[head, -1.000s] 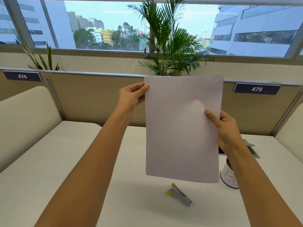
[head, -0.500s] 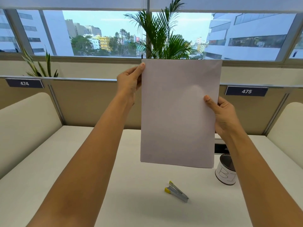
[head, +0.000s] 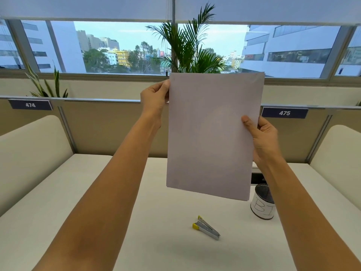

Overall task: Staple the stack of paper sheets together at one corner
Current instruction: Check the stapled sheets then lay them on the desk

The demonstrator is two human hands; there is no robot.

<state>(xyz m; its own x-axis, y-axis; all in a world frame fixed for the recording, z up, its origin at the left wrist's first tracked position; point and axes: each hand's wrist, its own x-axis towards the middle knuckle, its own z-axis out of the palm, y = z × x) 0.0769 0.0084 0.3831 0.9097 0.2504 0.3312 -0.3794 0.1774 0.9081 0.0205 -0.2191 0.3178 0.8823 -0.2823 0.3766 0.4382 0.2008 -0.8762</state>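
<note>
Held upright in the air above the desk [head: 121, 202], paper stack [head: 213, 133] pinched at its top-left corner by left hand [head: 155, 96] and mid-right edge by right hand [head: 262, 137], probably to square the sheets, stapler [head: 207, 228] lying untouched below.

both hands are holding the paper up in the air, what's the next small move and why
Probably lower the paper stack toward the desk. The left hand pinches its top left corner and the right hand its right edge, so neither is free, while the stapler lies untouched on the desk below. Bringing the stack down should let the right hand let go and reach it.
</note>
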